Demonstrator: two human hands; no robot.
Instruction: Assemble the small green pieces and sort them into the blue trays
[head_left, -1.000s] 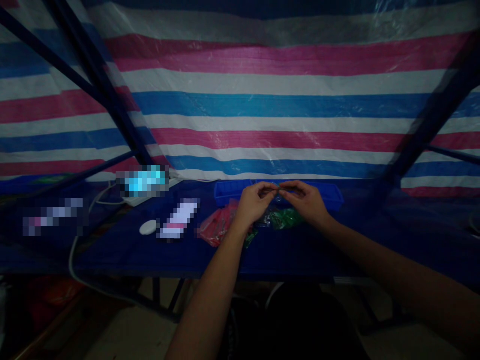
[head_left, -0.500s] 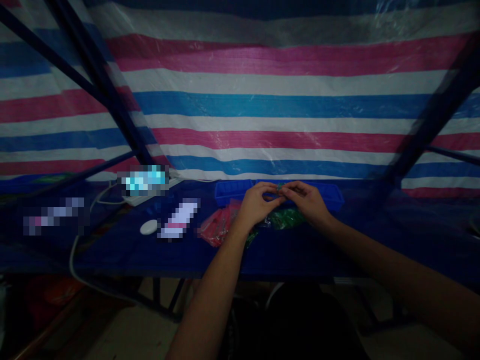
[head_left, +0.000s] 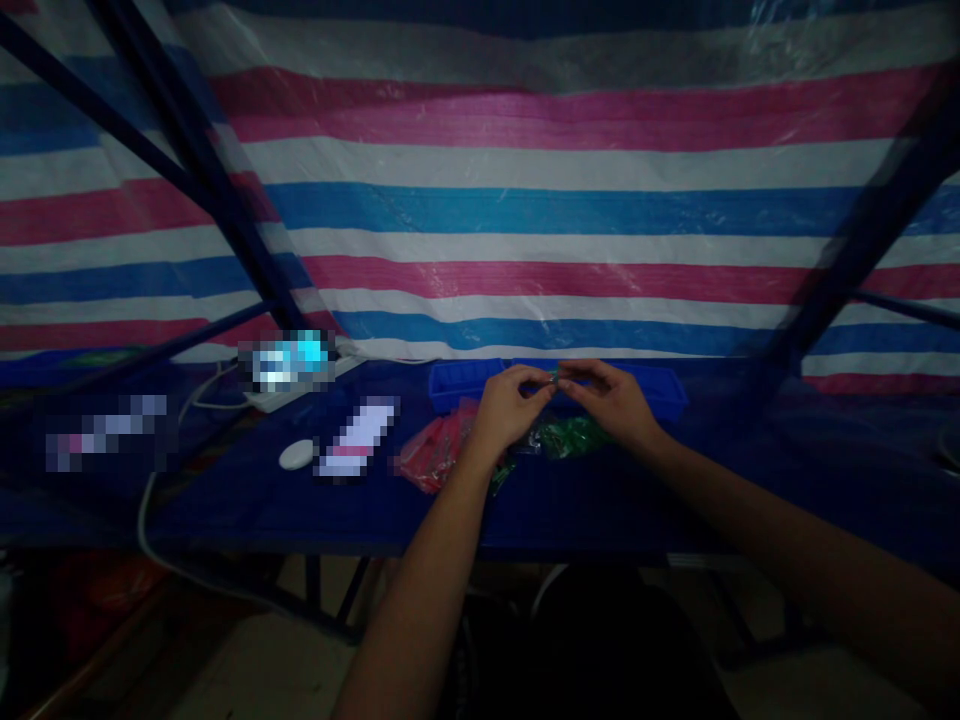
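Note:
My left hand (head_left: 511, 403) and my right hand (head_left: 609, 398) meet fingertip to fingertip above the table. Both pinch a tiny greenish piece (head_left: 553, 378) between them, too small and dark to name. Under and left of my left hand lies a pile of red items in clear plastic (head_left: 431, 455). Green plastic-wrapped items (head_left: 574, 437) lie below my right hand. Behind my left hand stands a blue tray (head_left: 465, 380); a second blue tray (head_left: 666, 393) is partly hidden by my right hand.
On the blue table (head_left: 300, 515), a white round object (head_left: 298, 455) lies beside a blurred-out bright phone-like screen (head_left: 358, 438). Further back is a white power strip (head_left: 300, 392) with a cable. Dark metal posts (head_left: 202, 180) and a striped plastic sheet (head_left: 525, 210) rise behind.
My fingertips have shifted slightly left and down with the small piece, and my right fingers are somewhat more raised. The piles and trays stay where they were.

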